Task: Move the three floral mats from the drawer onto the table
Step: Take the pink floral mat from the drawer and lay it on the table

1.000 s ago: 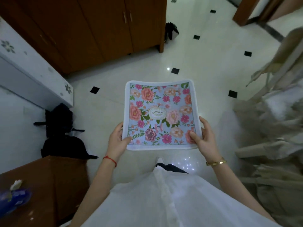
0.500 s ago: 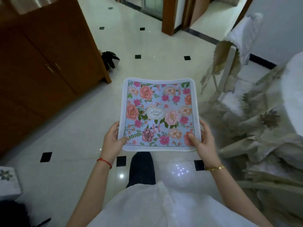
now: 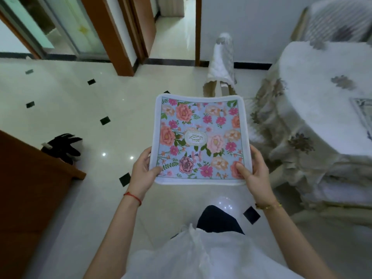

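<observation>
I hold a floral mat [image 3: 199, 137], light blue with pink and orange flowers and a white border, flat in front of me above the floor. My left hand [image 3: 142, 171] grips its near left corner, thumb on top. My right hand [image 3: 254, 168] grips the near right corner the same way. Whether more mats lie beneath the top one I cannot tell. The table [image 3: 322, 93], round and draped in a white cloth with grey flowers, stands at the right, just beyond the mat's right edge. The drawer is out of view.
A covered chair [image 3: 221, 63] stands past the mat by the wall. A brown wooden cabinet [image 3: 28, 188] fills the left edge, a black object [image 3: 62, 147] on the floor beside it. Doorways [image 3: 173, 27] open at the top. Pale tiled floor lies between.
The view has swung right, away from the wooden cabinet, bringing the draped table in on the right. The mat stays held in both hands the same way.
</observation>
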{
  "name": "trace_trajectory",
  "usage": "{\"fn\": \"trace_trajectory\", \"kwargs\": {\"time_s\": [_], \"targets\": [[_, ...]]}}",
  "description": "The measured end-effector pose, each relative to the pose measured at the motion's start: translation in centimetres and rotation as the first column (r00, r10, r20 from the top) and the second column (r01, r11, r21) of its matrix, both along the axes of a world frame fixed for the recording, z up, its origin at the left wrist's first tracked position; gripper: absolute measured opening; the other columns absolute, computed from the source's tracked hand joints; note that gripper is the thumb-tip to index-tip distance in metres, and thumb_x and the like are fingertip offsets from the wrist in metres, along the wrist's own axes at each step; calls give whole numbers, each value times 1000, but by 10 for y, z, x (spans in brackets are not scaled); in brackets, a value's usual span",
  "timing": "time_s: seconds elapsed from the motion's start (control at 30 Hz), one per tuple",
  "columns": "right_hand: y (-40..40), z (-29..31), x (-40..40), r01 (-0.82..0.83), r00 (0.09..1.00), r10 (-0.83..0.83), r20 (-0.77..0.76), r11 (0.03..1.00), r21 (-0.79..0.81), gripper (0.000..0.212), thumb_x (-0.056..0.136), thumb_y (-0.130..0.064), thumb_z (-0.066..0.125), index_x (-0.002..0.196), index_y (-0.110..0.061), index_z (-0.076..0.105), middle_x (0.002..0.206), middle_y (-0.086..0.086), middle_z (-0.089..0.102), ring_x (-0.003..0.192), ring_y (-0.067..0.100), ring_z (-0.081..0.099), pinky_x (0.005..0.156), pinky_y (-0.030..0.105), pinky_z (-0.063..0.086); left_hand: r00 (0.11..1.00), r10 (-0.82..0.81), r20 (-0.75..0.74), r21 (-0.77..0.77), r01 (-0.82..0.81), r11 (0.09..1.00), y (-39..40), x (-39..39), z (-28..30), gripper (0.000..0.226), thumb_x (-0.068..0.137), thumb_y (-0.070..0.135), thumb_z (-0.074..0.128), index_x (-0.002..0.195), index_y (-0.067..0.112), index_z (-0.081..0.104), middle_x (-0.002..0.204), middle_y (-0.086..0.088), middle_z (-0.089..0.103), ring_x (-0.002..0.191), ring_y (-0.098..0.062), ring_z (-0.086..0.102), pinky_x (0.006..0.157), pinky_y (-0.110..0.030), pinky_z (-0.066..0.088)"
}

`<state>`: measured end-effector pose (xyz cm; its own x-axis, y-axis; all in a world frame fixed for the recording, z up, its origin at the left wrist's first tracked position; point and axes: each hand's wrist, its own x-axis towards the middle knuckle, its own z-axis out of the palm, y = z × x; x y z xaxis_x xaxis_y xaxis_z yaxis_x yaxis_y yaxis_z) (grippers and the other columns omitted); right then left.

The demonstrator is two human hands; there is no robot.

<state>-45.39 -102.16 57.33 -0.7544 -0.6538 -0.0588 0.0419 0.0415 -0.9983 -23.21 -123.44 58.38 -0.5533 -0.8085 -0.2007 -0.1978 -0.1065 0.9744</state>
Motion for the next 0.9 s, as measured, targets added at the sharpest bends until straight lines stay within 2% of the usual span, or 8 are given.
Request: {"fn": "trace_trajectory", "kwargs": {"time_s": [0.17, 0.3, 0.5, 0.6, 0.77, 0.9], "targets": [[-14, -3, -43, 172, 984, -171, 44, 985, -5, 53, 86, -13, 67, 130, -36, 47, 122, 3, 62, 107, 17, 67, 74, 30, 60, 981, -192, -1, 0, 192, 981, -52, -87, 2, 60, 79, -19, 56, 123, 21, 53, 108, -3, 70, 94, -14, 70, 72, -23, 57], [-18, -12, -93, 319, 948, -319, 13, 948, 19, 56, 86, -11, 67, 134, -29, 45, 121, 0, 62, 106, 14, 66, 76, 27, 59, 940, -340, 14, -27, 340, 940, -79, -174, -3, 59, 79, -19, 56, 125, 18, 53, 108, -2, 69, 92, -10, 70, 71, -22, 57], [-13, -22, -190, 462, 886, -463, 6, 885, 59, 60, 83, -19, 69, 136, -27, 43, 123, -1, 61, 109, 16, 65, 81, 38, 59, 884, -468, -6, 1, 468, 884, -94, -315, -12, 60, 79, -19, 56, 121, 24, 54, 106, 5, 69, 91, -8, 70, 71, -21, 57], [-13, -22, -245, 515, 856, -517, -7, 853, 87, 59, 85, -15, 69, 136, -29, 42, 122, 0, 61, 109, 17, 65, 83, 46, 58, 858, -513, 2, 25, 513, 858, -100, -386, -13, 60, 81, -18, 55, 124, 23, 52, 110, 4, 67, 95, -10, 69, 74, -25, 58], [-21, -27, -317, 589, 803, -595, 21, 798, 128, 58, 87, -19, 68, 133, -38, 39, 116, 3, 65, 102, 19, 69, 80, 48, 59, 817, -575, 36, 31, 575, 818, -110, -494, -15, 54, 83, -14, 55, 122, 23, 53, 109, 3, 66, 94, -9, 68, 71, -23, 59], [-29, -35, -364, 644, 753, -655, 60, 753, 135, 61, 87, -15, 68, 135, -36, 36, 112, 7, 67, 100, 21, 70, 80, 50, 59, 752, -655, 73, 8, 656, 755, -121, -573, -19, 55, 81, -16, 55, 119, 25, 53, 106, 6, 66, 92, -6, 67, 71, -21, 58]]}}
